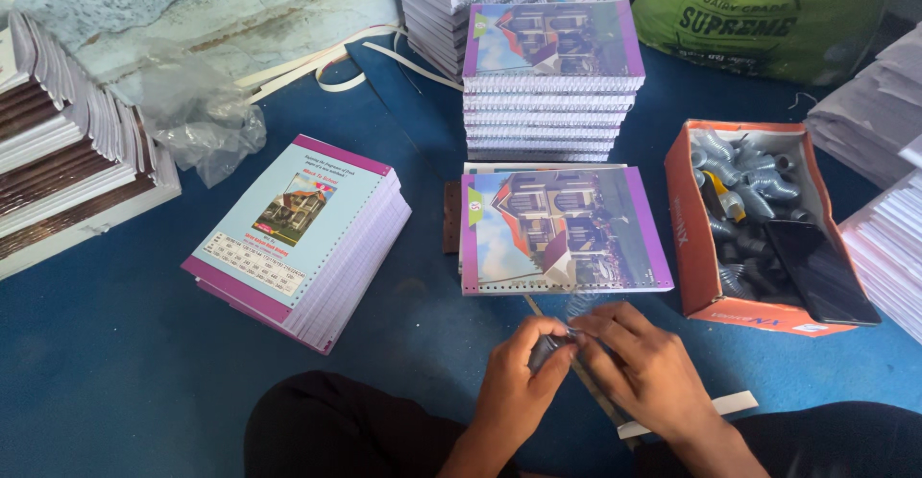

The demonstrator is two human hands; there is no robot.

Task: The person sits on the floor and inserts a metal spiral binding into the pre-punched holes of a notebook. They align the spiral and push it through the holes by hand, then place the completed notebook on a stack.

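Observation:
My left hand (519, 377) and my right hand (642, 363) meet low in the frame, both pinching a small grey wire spiral coil (554, 343) between their fingertips. Just beyond them lies an unbound notebook (562, 230) with a purple-edged cover showing a house picture, its punched edge facing me. A thin dark strip (591, 387) runs under my right hand.
An orange cardboard box (693, 238) of grey coils holds a black phone (821, 271) at right. A bound notebook stack (552, 79) stands behind; a punched stack (303, 238) lies left. Paper piles (67, 151) far left, a green bag (768, 12) at the back right, blue floor mat (115, 372).

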